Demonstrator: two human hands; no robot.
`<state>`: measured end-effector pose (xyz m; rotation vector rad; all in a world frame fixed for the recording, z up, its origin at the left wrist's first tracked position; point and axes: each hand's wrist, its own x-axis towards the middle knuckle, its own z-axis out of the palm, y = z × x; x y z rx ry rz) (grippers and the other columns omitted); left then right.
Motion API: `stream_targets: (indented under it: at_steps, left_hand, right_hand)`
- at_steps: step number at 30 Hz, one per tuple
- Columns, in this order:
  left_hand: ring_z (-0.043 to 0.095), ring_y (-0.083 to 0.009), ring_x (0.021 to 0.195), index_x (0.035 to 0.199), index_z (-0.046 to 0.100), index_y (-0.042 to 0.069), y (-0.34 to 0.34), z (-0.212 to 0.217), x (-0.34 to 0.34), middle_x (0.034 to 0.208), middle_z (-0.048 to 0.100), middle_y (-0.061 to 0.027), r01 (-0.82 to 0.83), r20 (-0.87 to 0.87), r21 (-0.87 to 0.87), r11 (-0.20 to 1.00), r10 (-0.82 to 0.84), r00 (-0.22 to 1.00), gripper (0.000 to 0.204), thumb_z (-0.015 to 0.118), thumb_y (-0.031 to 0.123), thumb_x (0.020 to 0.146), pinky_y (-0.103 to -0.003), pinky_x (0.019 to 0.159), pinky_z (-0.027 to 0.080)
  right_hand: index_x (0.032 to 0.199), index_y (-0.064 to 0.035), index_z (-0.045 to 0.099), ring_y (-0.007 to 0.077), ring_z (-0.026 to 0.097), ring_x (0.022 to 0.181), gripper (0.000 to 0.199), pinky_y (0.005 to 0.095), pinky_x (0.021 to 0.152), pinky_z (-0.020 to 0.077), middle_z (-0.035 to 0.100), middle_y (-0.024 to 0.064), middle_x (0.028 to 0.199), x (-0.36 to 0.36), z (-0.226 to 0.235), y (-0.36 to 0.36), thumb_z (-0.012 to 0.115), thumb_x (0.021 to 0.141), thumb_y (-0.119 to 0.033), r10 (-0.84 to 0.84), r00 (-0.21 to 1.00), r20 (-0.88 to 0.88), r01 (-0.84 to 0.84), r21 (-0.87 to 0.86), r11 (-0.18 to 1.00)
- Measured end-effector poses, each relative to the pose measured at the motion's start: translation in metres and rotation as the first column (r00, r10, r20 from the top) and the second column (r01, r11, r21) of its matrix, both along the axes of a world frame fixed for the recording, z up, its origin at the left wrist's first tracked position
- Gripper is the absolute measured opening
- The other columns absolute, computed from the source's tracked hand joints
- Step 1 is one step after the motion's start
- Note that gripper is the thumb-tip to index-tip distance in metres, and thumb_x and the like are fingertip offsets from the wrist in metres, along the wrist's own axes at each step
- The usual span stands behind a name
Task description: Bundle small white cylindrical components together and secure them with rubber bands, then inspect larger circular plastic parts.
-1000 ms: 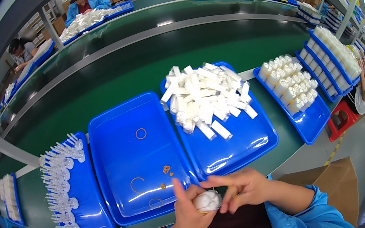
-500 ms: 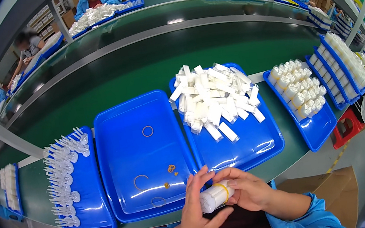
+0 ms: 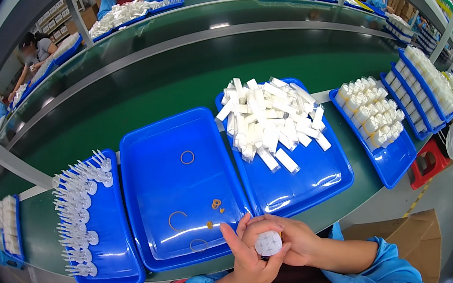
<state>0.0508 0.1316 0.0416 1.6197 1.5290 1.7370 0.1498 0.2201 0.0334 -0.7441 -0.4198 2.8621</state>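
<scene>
Close to my body, both hands are closed around a bundle of white packets in clear wrap (image 3: 269, 244), its round end facing up toward me. My left hand (image 3: 247, 262) curls about its left side, thumb and fingers at the rim, with the index finger stretched upward. The right hand (image 3: 301, 240) wraps the far and right side. A yellow rubber band circled the bundle earlier; fingers now hide most of it. Just beyond, a blue tray (image 3: 160, 169) holds several loose rubber bands (image 3: 216, 204). Beside it, another blue tray (image 3: 309, 185) carries a heap of white wrapped packets (image 3: 270, 120).
A blue tray at left (image 3: 113, 240) bears clear plastic pieces with thin stems (image 3: 79, 222). To the right, a tray holds banded bundles (image 3: 372, 114), near stacked full trays (image 3: 428, 85). A green conveyor belt (image 3: 169, 74) runs behind. Co-workers sit across and at right.
The bundle has turned so that its end faces me, and my hands have closed in around it. My left fingers, spread before, now grip it. The view has shifted slightly.
</scene>
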Motion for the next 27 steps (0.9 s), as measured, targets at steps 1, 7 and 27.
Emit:
stream_targets:
  at_steps: [1, 7, 27]
  left_hand:
    - [0.055, -0.0188, 0.092, 0.134, -0.029, 0.006, 0.0, 0.0, 0.0, 0.096, 0.055, -0.0066, -0.007, -0.011, -0.002, 1.0, 0.007, 1.0, 0.114, 0.067, 0.0, 0.072, -0.05, 0.101, 0.023]
    - [0.054, -0.0191, 0.093, 0.134, -0.028, 0.005, 0.001, 0.0, 0.001, 0.096, 0.054, -0.007, 0.028, 0.003, 0.005, 1.0, -0.028, 1.0, 0.115, 0.068, 0.002, 0.07, -0.051, 0.1, 0.023]
    - [0.055, -0.0227, 0.093, 0.135, -0.02, 0.002, 0.003, -0.002, 0.007, 0.098, 0.056, -0.0113, 0.117, 0.284, 0.083, 0.99, -0.136, 0.949, 0.08, 0.043, 0.01, 0.087, -0.044, 0.102, 0.02]
  right_hand:
    - [0.113, -0.0029, 0.049, 0.0188, 0.054, 0.1, 0.031, 0.0324, 0.088, 0.0445, 0.053, 0.0098, 0.107, 0.0, -0.001, 0.0, 0.036, 0.097, -0.026, 0.001, 1.0, -0.01, -0.001, -0.009, 1.0]
    - [0.113, -0.0027, 0.05, 0.0172, 0.055, 0.097, 0.03, 0.0313, 0.084, 0.046, 0.055, 0.0087, 0.104, 0.001, 0.003, 0.001, 0.036, 0.096, -0.024, 0.01, 0.999, -0.039, -0.011, -0.016, 1.0]
    - [0.109, -0.0029, 0.05, 0.0142, 0.05, 0.08, 0.031, 0.0269, 0.066, 0.0383, 0.054, 0.0079, 0.095, 0.002, -0.006, -0.004, 0.035, 0.092, -0.024, -0.022, 0.999, 0.024, 0.018, 0.171, 0.985]
